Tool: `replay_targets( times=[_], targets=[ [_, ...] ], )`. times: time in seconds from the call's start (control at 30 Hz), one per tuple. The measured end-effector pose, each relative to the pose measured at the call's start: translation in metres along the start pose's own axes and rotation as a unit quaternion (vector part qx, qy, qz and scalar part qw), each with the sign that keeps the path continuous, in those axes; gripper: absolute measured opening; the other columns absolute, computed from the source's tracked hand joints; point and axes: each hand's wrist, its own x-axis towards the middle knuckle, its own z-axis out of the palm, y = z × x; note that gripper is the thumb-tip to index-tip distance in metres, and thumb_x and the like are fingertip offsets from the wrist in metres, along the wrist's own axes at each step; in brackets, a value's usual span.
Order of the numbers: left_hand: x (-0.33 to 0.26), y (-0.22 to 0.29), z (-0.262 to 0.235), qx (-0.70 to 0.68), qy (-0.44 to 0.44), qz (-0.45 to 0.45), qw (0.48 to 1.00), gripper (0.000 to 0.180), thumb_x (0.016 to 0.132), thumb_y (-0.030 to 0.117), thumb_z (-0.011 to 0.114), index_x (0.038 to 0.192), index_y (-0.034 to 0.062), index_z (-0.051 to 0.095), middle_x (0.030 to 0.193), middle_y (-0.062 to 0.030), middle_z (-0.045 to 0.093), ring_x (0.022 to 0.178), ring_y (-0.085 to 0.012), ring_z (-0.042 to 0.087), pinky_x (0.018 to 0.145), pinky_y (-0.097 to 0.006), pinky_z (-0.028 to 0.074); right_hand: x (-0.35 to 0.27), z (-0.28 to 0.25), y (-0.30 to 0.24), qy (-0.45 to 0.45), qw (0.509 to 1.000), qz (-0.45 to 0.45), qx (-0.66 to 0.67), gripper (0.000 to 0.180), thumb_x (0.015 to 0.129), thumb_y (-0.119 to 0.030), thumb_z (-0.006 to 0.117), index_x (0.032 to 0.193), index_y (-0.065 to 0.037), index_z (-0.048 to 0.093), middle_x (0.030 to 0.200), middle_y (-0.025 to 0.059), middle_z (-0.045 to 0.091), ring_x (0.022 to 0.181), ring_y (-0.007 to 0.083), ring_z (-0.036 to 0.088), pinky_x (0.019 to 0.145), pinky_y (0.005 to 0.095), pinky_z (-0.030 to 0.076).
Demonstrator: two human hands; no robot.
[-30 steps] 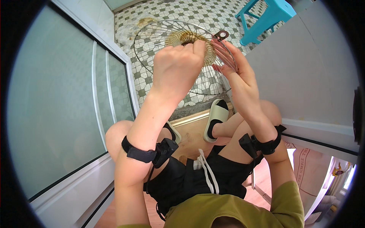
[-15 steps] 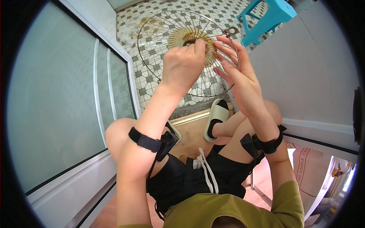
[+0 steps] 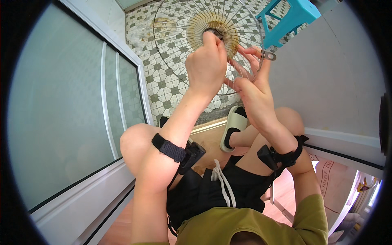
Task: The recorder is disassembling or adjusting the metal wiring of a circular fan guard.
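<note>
A round wire fan grille (image 3: pixel 168 61) is held up in front of me, its hub ringed with yellowish-brown grime. A metal tab (image 3: pixel 268 56) sticks out from its right rim. My right hand (image 3: pixel 255 92) supports the grille at its lower right, the thumb on the near side and the fingers spread behind the wires. Close to the hub, my left hand (image 3: pixel 207 67) is closed in a fist against the wires. Its fingertips are turned away, so what they pinch is hidden.
A blue plastic stool (image 3: pixel 292 18) stands beyond the grille at the right. Patterned tiles (image 3: pixel 175 87) cover the floor ahead. A frosted glass door (image 3: pixel 69 102) is on my left, a grey panel (image 3: pixel 330 81) on my right. A raised threshold (image 3: pixel 208 125) lies near my feet.
The grille has turned clockwise, its tab moving down and right, and it has shifted away from me. My left hand has moved slightly right, and the right hand has stayed on the grille's lower right.
</note>
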Motion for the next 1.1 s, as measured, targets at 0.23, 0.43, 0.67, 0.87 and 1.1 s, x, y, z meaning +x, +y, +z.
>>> replay_targets(
  times=[0.23,0.43,0.67,0.87,1.1],
  targets=[
    [0.012,0.020,-0.039,0.197,-0.174,0.063,0.963,0.009,0.086,0.019,0.057,0.087,0.0104,0.055,0.060,-0.0099,0.061,0.055,-0.0299,0.061,0.050,-0.040,0.044,0.010,-0.024,-0.003,-0.003,0.988,-0.046,-0.147,0.050,0.080,0.010,0.030,0.126,-0.011,0.031,0.123,0.0076,0.040,0.118,0.0208,0.042,0.081,0.0289,0.046],
    [0.016,0.010,-0.056,0.154,-0.123,0.124,0.973,0.007,0.084,0.017,0.060,0.085,0.0110,0.059,0.063,-0.0063,0.061,0.055,-0.0251,0.060,0.049,-0.035,0.044,0.011,-0.026,-0.017,-0.025,0.993,0.018,-0.116,0.037,0.087,0.000,0.034,0.122,-0.011,0.037,0.125,0.0060,0.046,0.107,0.0135,0.046,0.078,0.0269,0.044],
    [0.016,0.005,-0.051,0.226,-0.052,0.295,0.927,0.005,0.069,0.010,0.062,0.073,0.0083,0.059,0.078,-0.0030,0.059,0.074,-0.0194,0.060,0.064,-0.033,0.046,0.017,-0.033,-0.020,-0.055,0.979,-0.040,-0.194,0.034,0.092,-0.005,0.037,0.126,-0.009,0.041,0.118,0.0073,0.057,0.080,0.0078,0.051,0.069,0.0232,0.043],
    [0.008,0.004,-0.048,0.254,-0.095,0.292,0.917,0.009,0.072,0.009,0.068,0.078,0.0092,0.061,0.079,-0.0015,0.058,0.079,-0.0196,0.057,0.067,-0.031,0.041,0.017,-0.036,-0.024,-0.025,0.962,-0.075,-0.260,0.029,0.095,-0.013,0.044,0.123,-0.011,0.049,0.096,0.0094,0.066,0.065,0.0097,0.050,0.057,0.0266,0.041],
    [0.006,0.009,-0.046,0.188,-0.115,0.241,0.945,0.009,0.071,0.008,0.067,0.077,0.0093,0.061,0.077,-0.0024,0.056,0.074,-0.0210,0.056,0.063,-0.033,0.042,0.023,-0.049,-0.018,0.009,0.917,-0.152,-0.369,0.022,0.092,-0.019,0.050,0.111,-0.012,0.058,0.067,0.0137,0.060,0.053,0.0253,0.054,0.053,0.0325,0.042]
  ],
)
